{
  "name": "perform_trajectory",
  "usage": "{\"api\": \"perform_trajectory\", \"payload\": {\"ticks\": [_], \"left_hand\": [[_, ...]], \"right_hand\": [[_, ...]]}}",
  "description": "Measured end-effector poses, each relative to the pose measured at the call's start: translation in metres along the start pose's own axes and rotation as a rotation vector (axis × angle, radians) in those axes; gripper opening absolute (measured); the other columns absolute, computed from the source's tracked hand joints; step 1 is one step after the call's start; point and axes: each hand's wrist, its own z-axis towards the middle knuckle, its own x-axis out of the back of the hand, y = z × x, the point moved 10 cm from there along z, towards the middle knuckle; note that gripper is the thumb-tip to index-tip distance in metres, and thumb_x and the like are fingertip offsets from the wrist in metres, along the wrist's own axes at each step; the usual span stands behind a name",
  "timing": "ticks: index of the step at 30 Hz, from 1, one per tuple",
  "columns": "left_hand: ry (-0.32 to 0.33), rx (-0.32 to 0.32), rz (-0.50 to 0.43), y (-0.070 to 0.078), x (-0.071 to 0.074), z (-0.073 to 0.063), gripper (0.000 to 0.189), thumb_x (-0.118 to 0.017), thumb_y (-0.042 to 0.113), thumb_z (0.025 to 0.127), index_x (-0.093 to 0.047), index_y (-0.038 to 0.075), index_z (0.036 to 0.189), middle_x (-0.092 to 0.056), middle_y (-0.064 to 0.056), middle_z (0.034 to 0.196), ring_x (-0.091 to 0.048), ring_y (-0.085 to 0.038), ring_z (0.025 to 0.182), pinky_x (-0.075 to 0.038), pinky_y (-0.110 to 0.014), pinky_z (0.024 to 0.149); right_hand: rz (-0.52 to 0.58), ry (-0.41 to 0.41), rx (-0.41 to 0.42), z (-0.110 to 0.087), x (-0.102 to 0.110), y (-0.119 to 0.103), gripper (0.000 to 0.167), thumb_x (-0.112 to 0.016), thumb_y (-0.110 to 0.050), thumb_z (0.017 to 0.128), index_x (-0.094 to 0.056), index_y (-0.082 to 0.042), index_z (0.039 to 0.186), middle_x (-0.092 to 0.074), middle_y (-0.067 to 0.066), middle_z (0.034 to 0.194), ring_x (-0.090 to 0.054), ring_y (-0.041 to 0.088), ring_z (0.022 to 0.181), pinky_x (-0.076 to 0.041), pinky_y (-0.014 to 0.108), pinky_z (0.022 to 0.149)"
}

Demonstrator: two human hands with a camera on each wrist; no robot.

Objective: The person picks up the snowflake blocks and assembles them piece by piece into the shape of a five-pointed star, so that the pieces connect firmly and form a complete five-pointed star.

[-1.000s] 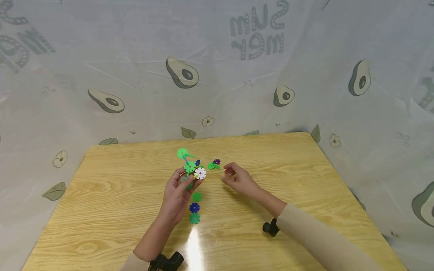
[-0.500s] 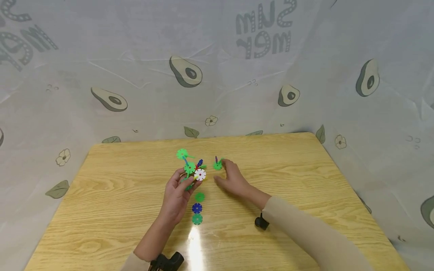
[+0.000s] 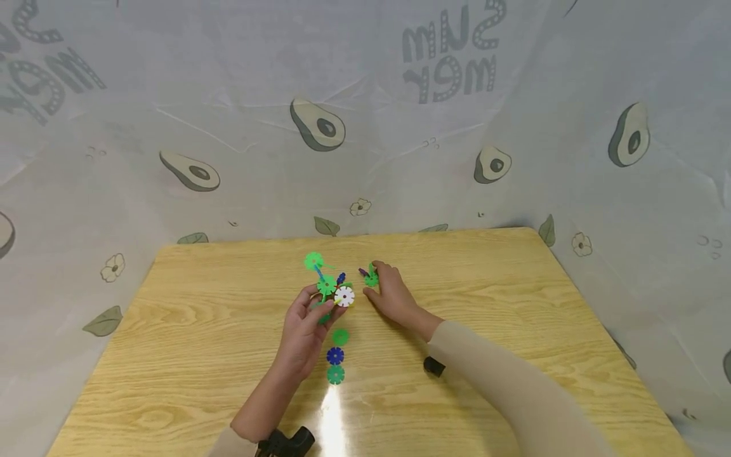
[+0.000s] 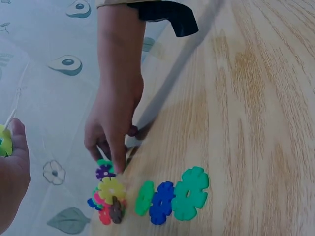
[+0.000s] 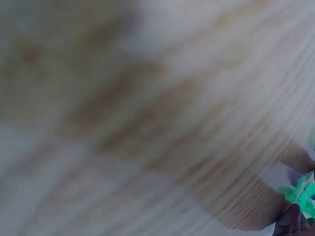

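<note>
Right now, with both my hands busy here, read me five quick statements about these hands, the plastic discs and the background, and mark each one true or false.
1. The left hand holds a cluster of joined discs. True.
2. The right hand is well away from every piece. False: its fingertips are at a small green-and-purple piece.
3. In the row of three discs on the table, the middle disc is blue. True.
4. Both end discs of that row are red. False: the near end disc and the far end disc are green.
5. The cloth behind the table is printed with avocados. True.
</note>
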Motion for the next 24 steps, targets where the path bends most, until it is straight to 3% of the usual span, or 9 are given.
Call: {"api": "perform_trajectory", "payload": {"ticks": [7,12,18,24], "left_hand": [[-0.017,0.009,0.004,-0.001,-0.006,0.001,0.026,-0.053,-0.002,0.103,-0.05,0.007,0.127,-0.066,0.002,0.114,-0.068,-0.012,0.109,-0.06,-0.027,0.099],[-0.016,0.019,0.0,-0.004,-0.007,0.001,0.025,-0.054,-0.003,0.103,-0.049,0.007,0.126,-0.065,0.002,0.112,-0.067,-0.012,0.108,-0.06,-0.027,0.099],[0.002,0.027,-0.005,-0.006,-0.007,0.004,0.023,-0.054,-0.002,0.104,-0.05,0.007,0.125,-0.067,0.002,0.11,-0.068,-0.011,0.106,-0.06,-0.026,0.098],[0.023,0.038,-0.006,-0.008,-0.006,0.007,0.023,-0.054,-0.002,0.105,-0.049,0.006,0.126,-0.069,0.002,0.108,-0.069,-0.011,0.103,-0.061,-0.028,0.099]], "right_hand": [[-0.035,0.016,-0.053,0.01,-0.001,0.005,0.062,-0.068,-0.025,0.103,-0.042,0.001,0.153,-0.059,0.022,0.142,-0.054,0.038,0.135,-0.051,0.051,0.111],[-0.02,0.014,-0.047,0.01,-0.002,0.008,0.059,-0.068,-0.024,0.103,-0.044,0.001,0.152,-0.063,0.02,0.137,-0.058,0.035,0.129,-0.054,0.051,0.106],[0.159,0.05,0.002,-0.002,0.011,0.008,0.054,-0.07,-0.016,0.1,-0.05,0.005,0.146,-0.065,0.019,0.12,-0.062,0.028,0.101,-0.056,0.042,0.086],[0.379,0.017,0.012,-0.028,0.031,-0.001,0.051,-0.072,-0.013,0.099,-0.053,0.0,0.145,-0.063,0.018,0.118,-0.063,0.028,0.107,-0.058,0.029,0.086]]}}
